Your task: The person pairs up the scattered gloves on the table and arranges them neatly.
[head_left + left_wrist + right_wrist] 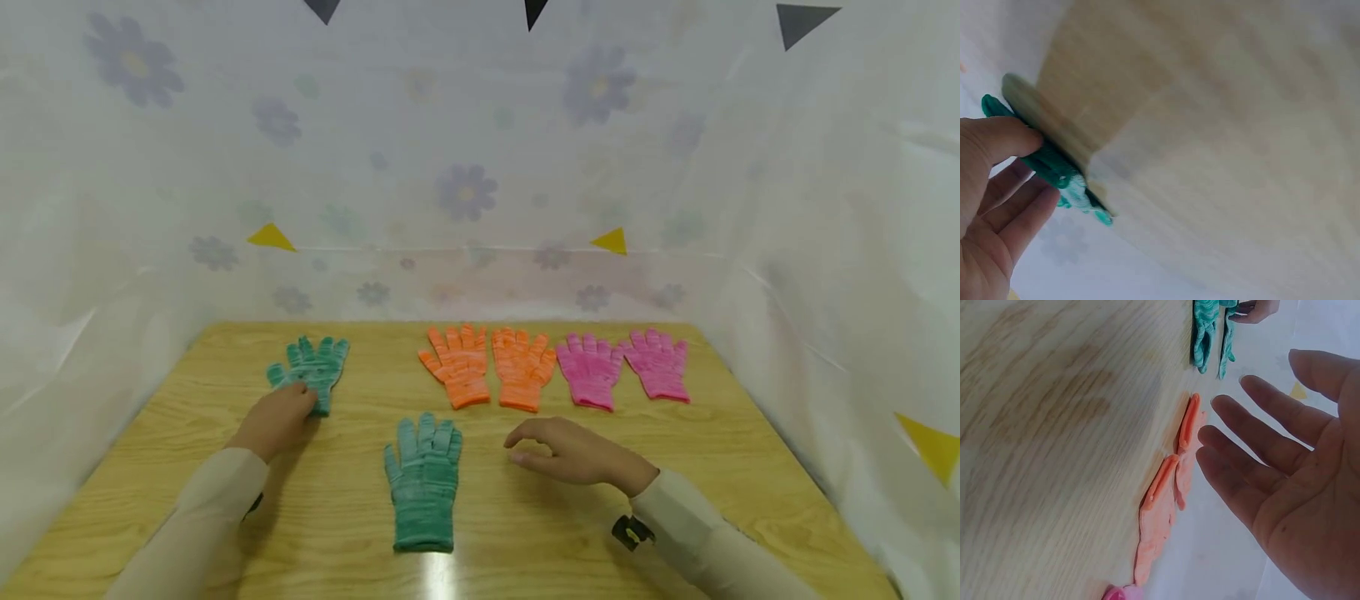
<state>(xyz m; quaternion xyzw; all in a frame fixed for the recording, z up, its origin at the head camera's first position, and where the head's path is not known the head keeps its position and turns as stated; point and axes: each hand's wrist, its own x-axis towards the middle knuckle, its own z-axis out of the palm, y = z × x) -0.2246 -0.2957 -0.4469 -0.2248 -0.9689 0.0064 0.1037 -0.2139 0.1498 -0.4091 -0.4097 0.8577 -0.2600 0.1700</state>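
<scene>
At the back left of the table, my left hand point(277, 419) grips a green knit glove point(321, 367) near its cuff. In the left wrist view the thumb lies over the green fabric point(1054, 165) and the other fingers are beneath it. A second green glove point(425, 492) lies flat at the front middle, fingers pointing away from me. To the right of that glove, my right hand point(573, 450) hovers over the table with its fingers loosely bent and nothing held. Its palm and spread fingers show in the right wrist view.
Two orange gloves point(463, 367) lie flat side by side at the back middle. Right of them are two pink gloves point(590, 372). The wood-grain table point(337, 517) meets a flower-printed white sheet point(465, 275) at the back and sides.
</scene>
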